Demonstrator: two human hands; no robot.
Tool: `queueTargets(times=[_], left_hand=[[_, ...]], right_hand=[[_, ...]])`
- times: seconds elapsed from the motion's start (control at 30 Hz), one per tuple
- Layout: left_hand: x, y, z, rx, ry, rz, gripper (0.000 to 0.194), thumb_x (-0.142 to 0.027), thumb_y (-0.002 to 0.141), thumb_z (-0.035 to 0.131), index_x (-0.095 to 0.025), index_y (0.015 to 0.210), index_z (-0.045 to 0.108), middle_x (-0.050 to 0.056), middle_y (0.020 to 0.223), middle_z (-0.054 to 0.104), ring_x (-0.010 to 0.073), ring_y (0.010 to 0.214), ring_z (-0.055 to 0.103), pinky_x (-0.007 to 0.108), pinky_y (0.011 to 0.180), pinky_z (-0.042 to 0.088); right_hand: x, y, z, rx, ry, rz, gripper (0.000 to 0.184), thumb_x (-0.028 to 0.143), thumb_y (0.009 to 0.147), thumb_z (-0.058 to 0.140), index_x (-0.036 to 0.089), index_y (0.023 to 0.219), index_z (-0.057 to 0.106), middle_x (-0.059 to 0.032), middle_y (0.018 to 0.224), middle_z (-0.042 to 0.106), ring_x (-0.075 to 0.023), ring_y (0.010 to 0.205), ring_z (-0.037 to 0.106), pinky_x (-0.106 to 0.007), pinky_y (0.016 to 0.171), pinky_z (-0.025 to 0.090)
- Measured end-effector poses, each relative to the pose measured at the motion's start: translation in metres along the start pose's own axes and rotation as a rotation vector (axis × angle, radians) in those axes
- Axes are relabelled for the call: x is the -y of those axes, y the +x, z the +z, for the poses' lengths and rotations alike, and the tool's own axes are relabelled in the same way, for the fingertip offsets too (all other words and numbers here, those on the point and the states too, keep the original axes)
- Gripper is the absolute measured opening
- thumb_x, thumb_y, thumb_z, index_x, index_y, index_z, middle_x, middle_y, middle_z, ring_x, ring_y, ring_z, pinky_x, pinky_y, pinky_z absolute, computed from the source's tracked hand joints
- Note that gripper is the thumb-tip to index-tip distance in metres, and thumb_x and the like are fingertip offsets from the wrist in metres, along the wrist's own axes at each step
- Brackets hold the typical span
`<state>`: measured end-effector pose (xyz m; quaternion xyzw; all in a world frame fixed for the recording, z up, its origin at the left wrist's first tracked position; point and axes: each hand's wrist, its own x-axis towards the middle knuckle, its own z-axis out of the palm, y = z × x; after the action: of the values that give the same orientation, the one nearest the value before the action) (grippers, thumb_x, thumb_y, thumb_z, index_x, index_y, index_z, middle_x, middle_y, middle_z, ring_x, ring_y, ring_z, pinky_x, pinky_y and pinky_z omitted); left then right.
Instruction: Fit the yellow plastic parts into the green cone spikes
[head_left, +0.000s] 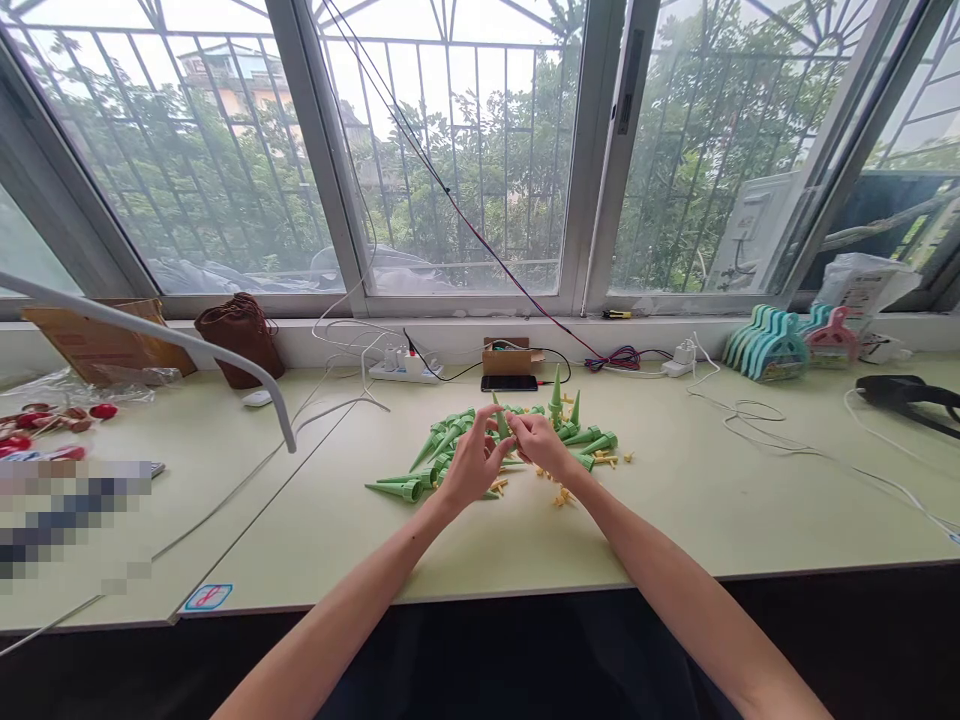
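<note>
My left hand (pixel 474 462) is closed around a green plastic watering spike (pixel 500 418), its tip pointing up. My right hand (pixel 538 442) meets it from the right, fingers pinched against the spike; whatever small part they may hold is hidden. Several more green spikes (pixel 405 489) lie in a heap around and behind both hands. To the right of my right hand, another spike (pixel 556 402) stands upright. Small yellow plastic valve pieces (pixel 562 497) are scattered by my right wrist and among the spikes.
Behind the heap lie a black phone (pixel 509 383) and a small cardboard box (pixel 510 358). A power strip (pixel 406 370) and loose cables run along the window sill. Teal hangers (pixel 766 345) stand at right; a brown pouch (pixel 238 340) and a curved white tube (pixel 255 370) are at left.
</note>
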<state>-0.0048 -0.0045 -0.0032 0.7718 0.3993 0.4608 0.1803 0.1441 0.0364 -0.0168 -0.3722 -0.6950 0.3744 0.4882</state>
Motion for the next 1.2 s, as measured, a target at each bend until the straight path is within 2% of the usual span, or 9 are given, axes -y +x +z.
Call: queueTargets(times=[0.13,0.27,0.4,0.53,0.7,1.0,1.2], left_hand=[[-0.0034,0.0016,0.0012,-0.055,-0.060,-0.053,0.041,-0.035,0.088,0.052,-0.027,0.124,0.036,0.003,0.098,0.054,0.0036,0.049,0.048,0.016,0.044,0.039],[-0.0061,0.0044,0.0005,-0.134,-0.154,-0.131,0.035,-0.043,0.087,0.051,-0.024,0.115,0.042,0.002,0.095,0.055,0.0037,0.048,0.050,0.016,0.042,0.040],[-0.0052,0.0071,-0.0012,-0.128,-0.343,-0.295,0.035,-0.052,0.087,0.048,-0.020,0.102,0.046,-0.005,0.062,0.053,0.0059,0.038,0.045,0.016,0.036,0.034],[-0.0044,0.0078,-0.0026,-0.016,-0.508,-0.390,0.040,-0.058,0.086,0.045,-0.019,0.094,0.047,-0.008,0.040,0.045,0.0077,0.028,0.036,0.016,0.031,0.029],[-0.0070,0.0081,-0.0046,0.055,-0.597,-0.483,0.041,-0.059,0.084,0.048,-0.019,0.092,0.046,-0.006,0.040,0.051,0.0084,0.027,0.038,0.017,0.031,0.029],[-0.0013,0.0077,-0.0059,0.077,-0.626,-0.543,0.041,-0.061,0.083,0.048,-0.020,0.086,0.044,-0.004,0.041,0.054,0.0089,0.028,0.040,0.018,0.032,0.031],[-0.0047,0.0075,-0.0070,0.070,-0.621,-0.552,0.044,-0.063,0.079,0.053,-0.021,0.085,0.043,-0.002,0.047,0.059,0.0118,0.033,0.050,0.019,0.033,0.036]], right_hand=[[0.0024,-0.0006,0.0022,-0.064,0.004,-0.029,0.052,0.060,0.089,0.040,0.020,0.056,0.037,0.0048,0.043,0.035,-0.0086,0.037,0.035,-0.023,0.039,0.028],[0.0022,0.0002,0.0022,-0.139,-0.025,-0.077,0.051,0.059,0.091,0.037,0.020,0.057,0.034,0.0044,0.047,0.034,-0.0087,0.040,0.035,-0.023,0.042,0.028],[0.0024,-0.0004,0.0017,-0.179,-0.083,-0.133,0.049,0.056,0.094,0.034,0.020,0.060,0.034,0.0043,0.050,0.034,-0.0089,0.044,0.034,-0.024,0.045,0.028],[0.0050,-0.0035,0.0023,-0.093,-0.174,-0.220,0.048,0.052,0.095,0.034,0.019,0.060,0.036,0.0038,0.052,0.035,-0.0093,0.049,0.034,-0.024,0.049,0.027],[0.0068,-0.0051,0.0022,-0.067,-0.224,-0.277,0.047,0.049,0.096,0.034,0.019,0.060,0.035,0.0041,0.053,0.033,-0.0091,0.051,0.030,-0.025,0.051,0.025],[0.0091,-0.0069,0.0024,-0.042,-0.236,-0.306,0.044,0.044,0.096,0.036,0.019,0.061,0.029,0.0045,0.055,0.027,-0.0098,0.052,0.025,-0.026,0.050,0.023],[0.0084,-0.0064,0.0005,-0.033,-0.253,-0.303,0.044,0.045,0.096,0.035,0.019,0.061,0.030,0.0047,0.056,0.027,-0.0100,0.053,0.025,-0.026,0.052,0.023]])
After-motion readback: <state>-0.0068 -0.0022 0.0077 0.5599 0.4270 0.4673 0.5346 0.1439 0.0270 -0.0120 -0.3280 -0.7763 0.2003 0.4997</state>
